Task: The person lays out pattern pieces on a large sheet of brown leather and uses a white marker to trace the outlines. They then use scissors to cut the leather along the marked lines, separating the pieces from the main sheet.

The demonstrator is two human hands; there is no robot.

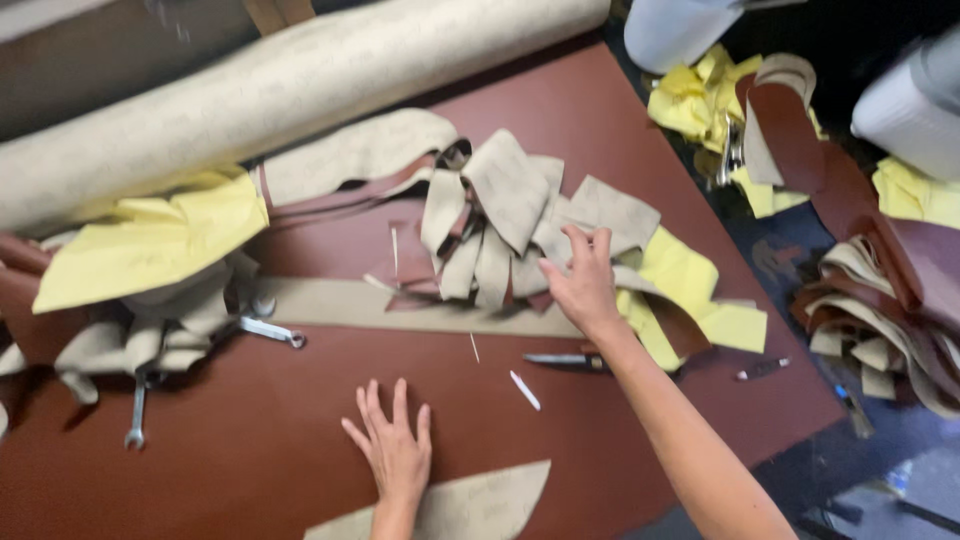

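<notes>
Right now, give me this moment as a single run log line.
left hand: flat on brown sheet | right hand: reaching onto beige cut pieces | nearby: scissors, wrench

Bare brown sheet [250, 440] lay open around the left hand [395, 455], crossed only by a white marker [525, 390] and scissors [568, 360]. Ahead, the heap of beige offcuts [510, 215] under the right hand [582, 285], wrenches [268, 330] leftward and the big roll [290, 85] behind blocked passage

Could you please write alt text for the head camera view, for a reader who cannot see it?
A person's right hand reaches into a pile of beige cut pieces on a reddish-brown sheet, while the left hand lies flat nearer them. Yellow pieces, wrenches and a large beige roll lie around.
</notes>
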